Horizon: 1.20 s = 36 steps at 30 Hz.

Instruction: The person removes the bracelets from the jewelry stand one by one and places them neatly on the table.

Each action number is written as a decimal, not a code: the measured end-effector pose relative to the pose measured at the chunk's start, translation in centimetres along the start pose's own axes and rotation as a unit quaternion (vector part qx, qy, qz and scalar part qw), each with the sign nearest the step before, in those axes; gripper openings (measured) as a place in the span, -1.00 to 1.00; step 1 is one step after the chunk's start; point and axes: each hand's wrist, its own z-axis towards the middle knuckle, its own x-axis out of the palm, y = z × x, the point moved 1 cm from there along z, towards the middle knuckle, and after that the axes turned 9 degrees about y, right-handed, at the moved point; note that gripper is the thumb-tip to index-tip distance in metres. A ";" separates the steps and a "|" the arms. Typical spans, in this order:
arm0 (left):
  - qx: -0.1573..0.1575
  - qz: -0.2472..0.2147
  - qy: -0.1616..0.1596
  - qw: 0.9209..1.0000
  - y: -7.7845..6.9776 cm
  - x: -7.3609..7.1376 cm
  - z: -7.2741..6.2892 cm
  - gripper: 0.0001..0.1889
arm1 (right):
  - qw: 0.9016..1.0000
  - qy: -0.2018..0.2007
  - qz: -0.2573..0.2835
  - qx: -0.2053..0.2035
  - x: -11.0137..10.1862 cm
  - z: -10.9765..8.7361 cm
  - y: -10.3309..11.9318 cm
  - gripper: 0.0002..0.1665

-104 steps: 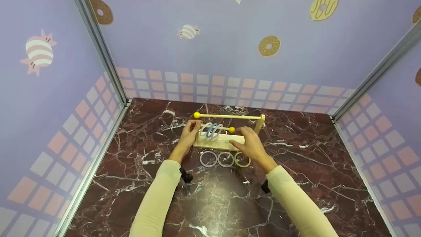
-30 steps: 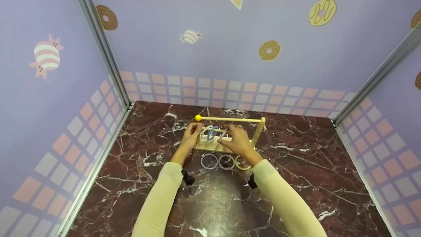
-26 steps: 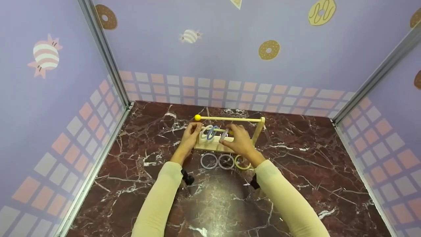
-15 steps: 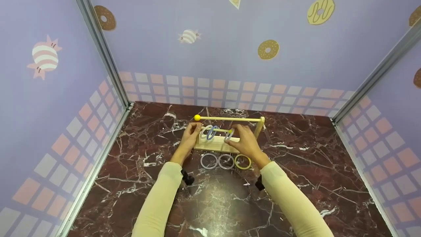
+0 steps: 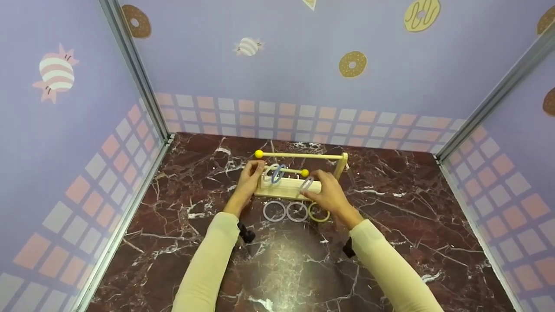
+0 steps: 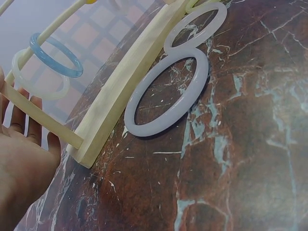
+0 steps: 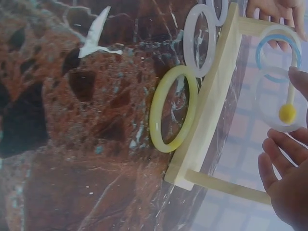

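A wooden rack (image 5: 282,190) has two horizontal rods, each tipped with a yellow ball. My left hand (image 5: 248,180) grips its left upright (image 6: 41,115), the fingers behind the post. My right hand (image 5: 331,195) pinches a clear pale bangle (image 5: 306,183) between thumb and fingers, just beyond the yellow ball (image 5: 305,172) of the front rod in the head view. In the right wrist view this bangle overlaps the ball. A blue bangle (image 6: 55,55) and a whitish bangle (image 6: 41,89) hang on the front rod near the left upright.
Before the rack, a pale lilac bangle (image 5: 274,211), a pinkish bangle (image 5: 297,212) and a yellow bangle (image 5: 319,212) lie in a row on the dark red marbled surface (image 5: 286,268). The rear rod (image 5: 299,155) extends left from the right upright (image 5: 341,165). Patterned walls enclose three sides.
My right hand has taken the clear bangle from the front rod and moved it right, past the yellow ball. The left hand stays at the upright; the blue and whitish bangles remain hanging.
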 end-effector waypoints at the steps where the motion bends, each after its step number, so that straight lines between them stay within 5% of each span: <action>1: 0.000 0.000 -0.001 1.000 0.0 0.0 0.0 -0.72 | 1.000 0.003 -0.002 0.001 0.1 -0.2 0.0 -0.25; 28: 0.006 0.000 -0.003 1.000 -0.1 0.1 0.1 -0.77 | 0.995 0.062 0.023 -0.071 4.6 -4.5 3.9 -0.26; 36: 0.003 -0.002 0.010 1.000 0.0 0.0 -0.2 -0.62 | 0.992 0.090 0.029 -0.079 6.1 -4.9 5.0 -0.21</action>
